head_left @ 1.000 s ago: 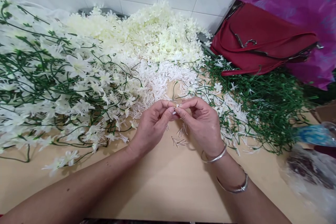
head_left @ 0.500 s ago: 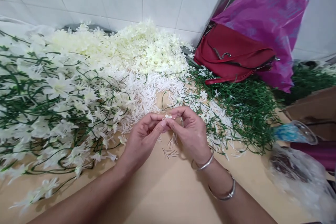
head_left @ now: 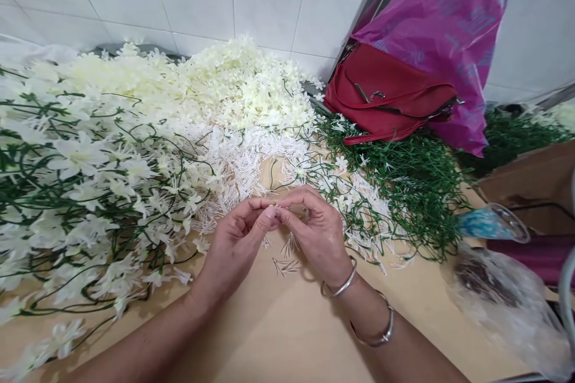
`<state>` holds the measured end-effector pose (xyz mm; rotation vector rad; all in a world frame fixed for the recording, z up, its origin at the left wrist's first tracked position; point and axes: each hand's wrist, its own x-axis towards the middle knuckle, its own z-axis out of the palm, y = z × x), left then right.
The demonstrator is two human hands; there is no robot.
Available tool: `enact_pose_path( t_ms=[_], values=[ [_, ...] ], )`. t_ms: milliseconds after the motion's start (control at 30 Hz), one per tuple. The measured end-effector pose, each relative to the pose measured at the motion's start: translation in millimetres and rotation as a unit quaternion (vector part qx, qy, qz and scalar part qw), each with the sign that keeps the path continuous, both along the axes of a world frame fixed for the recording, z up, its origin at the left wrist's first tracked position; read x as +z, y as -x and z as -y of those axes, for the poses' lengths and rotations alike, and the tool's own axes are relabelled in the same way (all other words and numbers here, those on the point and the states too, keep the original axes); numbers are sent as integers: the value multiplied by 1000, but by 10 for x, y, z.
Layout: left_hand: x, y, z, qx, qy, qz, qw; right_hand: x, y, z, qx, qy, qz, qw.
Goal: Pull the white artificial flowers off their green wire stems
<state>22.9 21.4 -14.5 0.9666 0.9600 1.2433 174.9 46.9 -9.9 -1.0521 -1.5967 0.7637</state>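
My left hand (head_left: 236, 242) and my right hand (head_left: 317, 233) meet fingertip to fingertip above a tan table (head_left: 287, 335). Both pinch the same small white artificial flower piece (head_left: 275, 208), mostly hidden by the fingers. My right wrist wears two silver bangles (head_left: 340, 287). Loose white stamen pieces (head_left: 285, 264) lie on the table just below my hands. Behind them spreads a heap of white plastic stamens (head_left: 245, 161). To the left lie green vines with white flowers attached (head_left: 90, 179).
A cream pile of loose petals (head_left: 215, 84) sits against the tiled wall. Bare green stems (head_left: 404, 179) lie at the right, under a red handbag (head_left: 386, 96) and a purple plastic bag (head_left: 444, 24). Clear plastic bags (head_left: 507, 293) and a cardboard box (head_left: 534, 179) occupy the right edge.
The view has lifted and turned right, showing more of the wall and purple bag. My hands stay pinched together on the small piece, fingers shifting only slightly.
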Motion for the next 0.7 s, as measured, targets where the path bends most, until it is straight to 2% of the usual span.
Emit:
enact_pose_path(
  t_ms=[167, 300, 467, 567, 700],
  values=[
    [-14, -6, -17, 23, 1, 12, 1000, 45, -32, -6, 29, 4, 42, 999],
    [-42, -30, -22, 33, -16, 28, 999, 32, -39, -21, 15, 14, 32, 999],
    [-94, -46, 6, 44, -33, -10, 998, -3, -46, -35, 21, 18, 32, 999],
    [-103, -54, 34, 57, -46, -28, 997, -7, -32, -16, 12, -2, 47, 999],
    [-81, -73, 74, 64, -59, -28, 996, -7, -9, 22, -25, -64, 85, 994]
  ],
)
